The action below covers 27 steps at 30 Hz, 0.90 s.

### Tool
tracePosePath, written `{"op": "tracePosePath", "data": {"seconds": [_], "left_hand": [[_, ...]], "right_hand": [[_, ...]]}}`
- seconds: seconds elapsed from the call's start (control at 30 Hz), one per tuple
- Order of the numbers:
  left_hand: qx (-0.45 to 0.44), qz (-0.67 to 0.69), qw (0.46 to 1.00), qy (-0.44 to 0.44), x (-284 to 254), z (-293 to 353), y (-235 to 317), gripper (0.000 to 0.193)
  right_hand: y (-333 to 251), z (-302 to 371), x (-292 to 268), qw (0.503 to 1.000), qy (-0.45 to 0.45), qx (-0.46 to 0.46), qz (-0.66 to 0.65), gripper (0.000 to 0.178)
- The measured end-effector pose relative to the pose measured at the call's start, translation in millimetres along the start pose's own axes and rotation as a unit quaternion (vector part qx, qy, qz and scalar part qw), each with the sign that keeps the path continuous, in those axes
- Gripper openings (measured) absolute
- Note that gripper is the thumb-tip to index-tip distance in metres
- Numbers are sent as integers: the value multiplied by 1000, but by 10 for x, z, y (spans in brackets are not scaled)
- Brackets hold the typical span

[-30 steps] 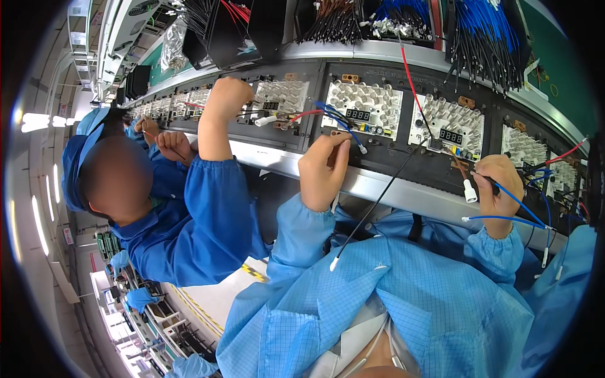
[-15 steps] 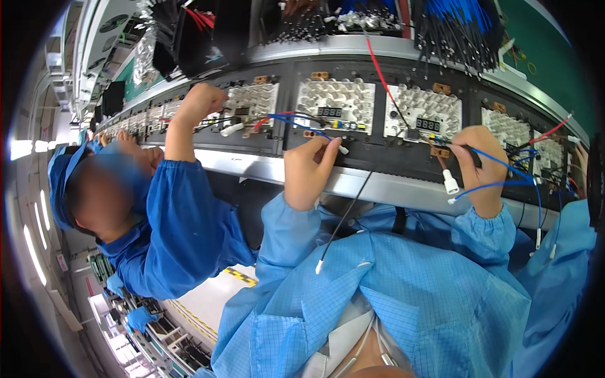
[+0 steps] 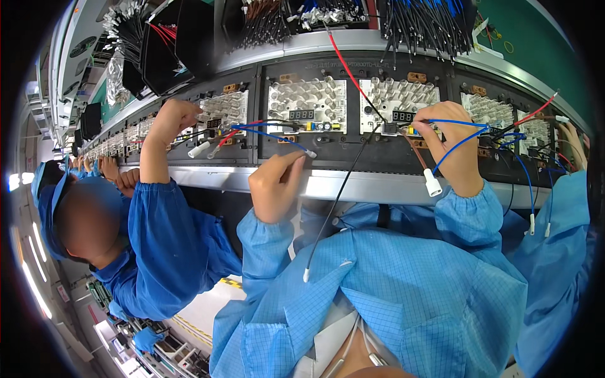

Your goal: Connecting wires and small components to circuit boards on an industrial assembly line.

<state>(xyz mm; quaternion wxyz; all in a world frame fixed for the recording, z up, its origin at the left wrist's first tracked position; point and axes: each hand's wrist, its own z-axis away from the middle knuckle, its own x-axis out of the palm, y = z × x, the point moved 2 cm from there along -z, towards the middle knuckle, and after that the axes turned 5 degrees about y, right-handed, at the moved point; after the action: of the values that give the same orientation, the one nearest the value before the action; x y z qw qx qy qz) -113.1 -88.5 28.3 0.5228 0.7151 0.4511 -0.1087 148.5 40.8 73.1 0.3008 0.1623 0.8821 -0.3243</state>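
My right hand (image 3: pixel 450 148) is over the front edge of a white circuit board (image 3: pixel 403 94), beside its digit display (image 3: pixel 403 117). Its thumb and forefinger pinch a blue wire (image 3: pixel 460 123), which runs over the fingers and loops back down. Below them hangs a white connector (image 3: pixel 433 184) on a brown wire. My left hand (image 3: pixel 274 186) is closed, thumb against forefinger, just in front of another blue wire's white-tipped end (image 3: pixel 310 153); nothing shows between its fingers. A black wire (image 3: pixel 340 201) and a red wire (image 3: pixel 346 60) spread from the right-hand board.
More boards sit in black trays (image 3: pixel 255 157) along a line with a metal rail (image 3: pixel 353 183). Behind are bundled wires (image 3: pixel 428 28) and black bins (image 3: pixel 189 38). At left a co-worker in blue (image 3: pixel 170 252) reaches over a board; another person's sleeve (image 3: pixel 554 252) is at right.
The view has shifted, moving the boards leftward. My left hand has drawn back slightly from the wire end, which stays beside its board. My right hand has moved closer to the display.
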Motion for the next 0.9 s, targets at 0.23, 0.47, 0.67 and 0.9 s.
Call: {"op": "tracePosePath", "data": {"seconds": [0.23, 0.47, 0.67, 0.9], "left_hand": [[137, -5, 990, 31, 13, 117, -29, 13], [240, 81, 967, 14, 44, 167, -164, 39], [220, 44, 974, 20, -4, 163, -114, 38], [212, 60, 975, 39, -169, 258, -155, 23]], "right_hand": [[5, 19, -44, 1000, 0, 4, -11, 7], [-65, 46, -132, 999, -21, -13, 24, 10], [-111, 16, -135, 997, -23, -36, 69, 12], [-326, 5, -32, 994, -72, -65, 57, 10]]}}
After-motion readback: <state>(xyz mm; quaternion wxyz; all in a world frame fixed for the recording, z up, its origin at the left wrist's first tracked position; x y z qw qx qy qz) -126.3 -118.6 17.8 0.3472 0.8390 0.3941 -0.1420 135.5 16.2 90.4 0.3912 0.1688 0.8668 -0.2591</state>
